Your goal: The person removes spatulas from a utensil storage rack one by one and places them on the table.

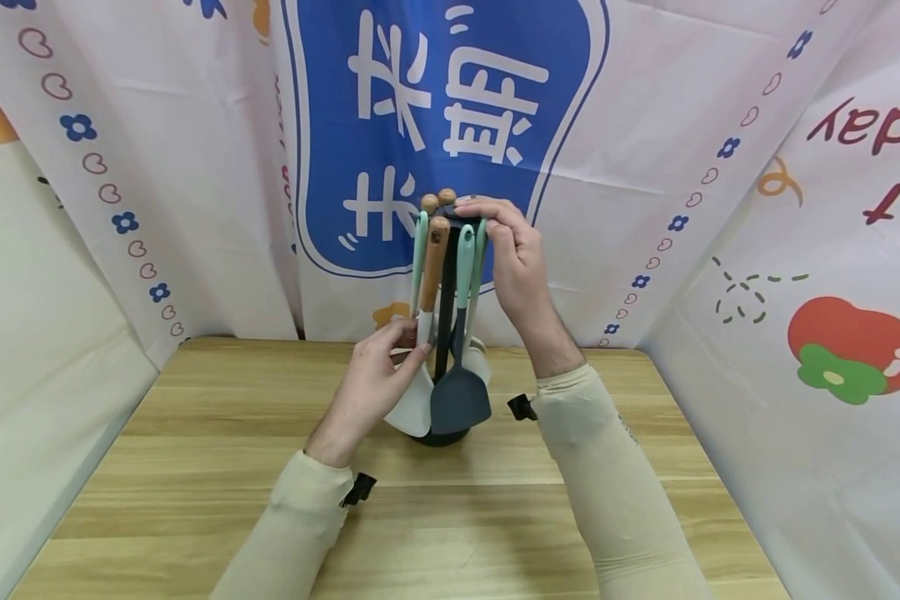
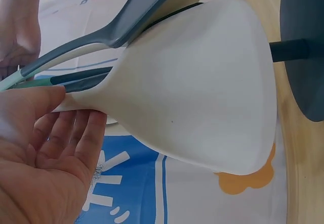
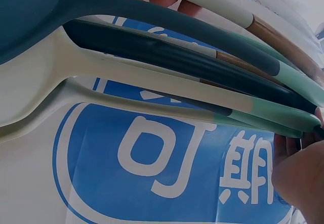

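Note:
A dark utensil stand [image 1: 445, 312] holds several hanging kitchen tools around its central pole. My left hand [image 1: 381, 367] pinches the neck of a white spatula [image 2: 197, 87], whose wooden handle [image 1: 432, 271] hangs from the top of the stand. At the top, my right hand [image 1: 517, 262] grips the stand's head, index finger laid over it and thumb beside a mint handle [image 1: 479, 250]. Facing me is a dark turner [image 1: 461, 400] with a mint handle. Cream-coloured tools [image 3: 167, 82] hang on the right side, partly behind the turner. The round base [image 2: 304, 92] shows under the spatulas.
The stand is on a wood-grain table [image 1: 495, 533], close to its back edge. A printed cloth [image 1: 217, 192] with a blue sign hangs right behind, and pale cloth walls [image 1: 795, 467] close in both sides. Black wrist mounts [image 1: 358, 489] stick out from both sleeves.

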`<state>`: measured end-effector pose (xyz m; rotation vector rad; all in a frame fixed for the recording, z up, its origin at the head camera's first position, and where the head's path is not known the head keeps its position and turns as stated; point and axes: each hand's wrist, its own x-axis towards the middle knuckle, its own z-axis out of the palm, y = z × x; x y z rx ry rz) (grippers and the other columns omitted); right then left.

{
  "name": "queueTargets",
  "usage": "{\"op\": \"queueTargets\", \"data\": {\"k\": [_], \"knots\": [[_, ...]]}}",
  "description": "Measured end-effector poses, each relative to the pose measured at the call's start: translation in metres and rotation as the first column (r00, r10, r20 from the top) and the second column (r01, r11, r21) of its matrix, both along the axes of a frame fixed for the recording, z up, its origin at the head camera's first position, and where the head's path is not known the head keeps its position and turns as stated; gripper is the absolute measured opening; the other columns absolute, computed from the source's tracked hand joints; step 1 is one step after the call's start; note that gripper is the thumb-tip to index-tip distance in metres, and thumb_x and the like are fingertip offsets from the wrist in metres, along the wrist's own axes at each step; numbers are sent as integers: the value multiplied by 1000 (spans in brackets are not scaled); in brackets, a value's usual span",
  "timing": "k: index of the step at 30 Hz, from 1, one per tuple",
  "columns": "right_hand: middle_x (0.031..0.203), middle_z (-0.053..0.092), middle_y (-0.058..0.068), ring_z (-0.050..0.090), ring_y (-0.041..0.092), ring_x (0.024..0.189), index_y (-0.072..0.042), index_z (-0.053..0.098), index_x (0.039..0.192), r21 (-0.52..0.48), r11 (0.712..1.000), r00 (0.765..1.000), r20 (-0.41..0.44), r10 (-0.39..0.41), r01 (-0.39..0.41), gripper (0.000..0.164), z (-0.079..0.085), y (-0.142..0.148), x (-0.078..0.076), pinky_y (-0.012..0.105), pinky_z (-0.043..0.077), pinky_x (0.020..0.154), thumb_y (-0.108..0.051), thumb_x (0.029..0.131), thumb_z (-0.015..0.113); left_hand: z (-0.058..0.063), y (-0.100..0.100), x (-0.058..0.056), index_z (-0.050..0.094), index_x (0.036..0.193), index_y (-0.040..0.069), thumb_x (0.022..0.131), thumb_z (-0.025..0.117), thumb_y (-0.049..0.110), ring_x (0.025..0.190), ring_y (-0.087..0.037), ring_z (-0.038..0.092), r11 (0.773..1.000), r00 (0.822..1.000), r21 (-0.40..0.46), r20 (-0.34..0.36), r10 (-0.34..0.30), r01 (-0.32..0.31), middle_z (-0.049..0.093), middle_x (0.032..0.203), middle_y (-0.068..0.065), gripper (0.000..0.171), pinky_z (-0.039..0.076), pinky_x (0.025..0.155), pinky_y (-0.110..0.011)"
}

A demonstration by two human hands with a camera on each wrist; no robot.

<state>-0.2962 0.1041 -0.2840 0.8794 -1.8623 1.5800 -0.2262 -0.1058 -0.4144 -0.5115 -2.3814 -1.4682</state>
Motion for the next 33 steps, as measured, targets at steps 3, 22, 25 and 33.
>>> {"op": "queueTargets", "data": {"k": [3,22,25,33], "knots": [[146,76,26,68,31,148,7,81,131,-1,1000,1000,-1,-1,1,48,0,0,0,40,51,130,-13,119,39,2,-3,1,73,148,4,117,75,14,127,-34,81,1000,1000,7,1,-9,9,78,138,-17,32,69,111,-53],[146,77,25,68,29,148,6,81,132,-4,1000,1000,12,-2,2,47,0,0,0,39,50,130,-13,119,39,13,-27,9,70,152,1,119,72,17,128,-37,81,1000,1000,5,-2,12,-12,79,137,-20,37,68,111,-51],[147,77,24,67,28,148,6,81,132,-2,1000,1000,17,-1,1,47,0,0,0,39,50,130,-12,119,40,13,-33,11,69,154,1,119,72,17,129,-37,81,1000,1000,-4,13,26,-26,79,137,-21,39,68,111,-51],[147,76,24,67,29,148,6,81,132,2,1000,1000,22,3,-3,47,1,1,0,40,50,130,-13,119,40,11,-51,13,70,151,-2,119,71,17,128,-42,81,997,998,-34,-1,66,-66,78,136,-25,38,67,110,-54]]}}
